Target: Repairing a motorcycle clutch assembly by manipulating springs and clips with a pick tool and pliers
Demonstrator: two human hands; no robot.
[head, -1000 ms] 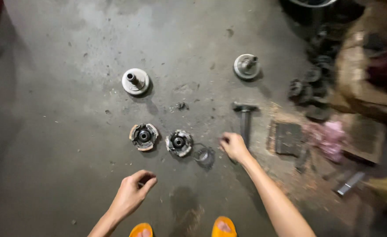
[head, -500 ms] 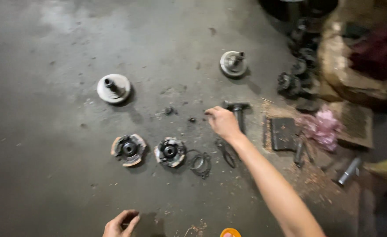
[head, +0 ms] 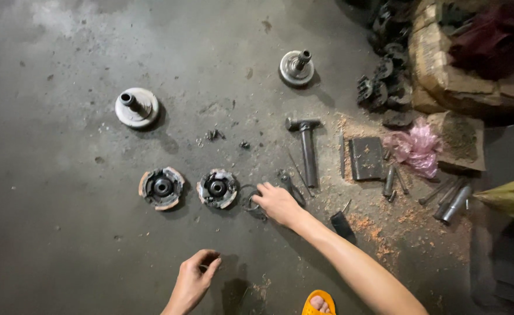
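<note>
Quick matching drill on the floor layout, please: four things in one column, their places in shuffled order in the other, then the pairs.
1. hammer
2. pink bag
3. right hand
4. left hand

A. low in view, apart from the parts
B. at the wire ring by the clutch shoe assembly
C. right of the flat metal block
D. below the far flanged hub

1-D, 2-C, 3-B, 4-A

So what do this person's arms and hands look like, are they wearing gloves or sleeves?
No gloves and no sleeves in view. The left hand and the right hand are bare, and the right forearm is bare as far as it shows. No watch, rings or bands are visible. An orange sandal shows on one foot.
</note>
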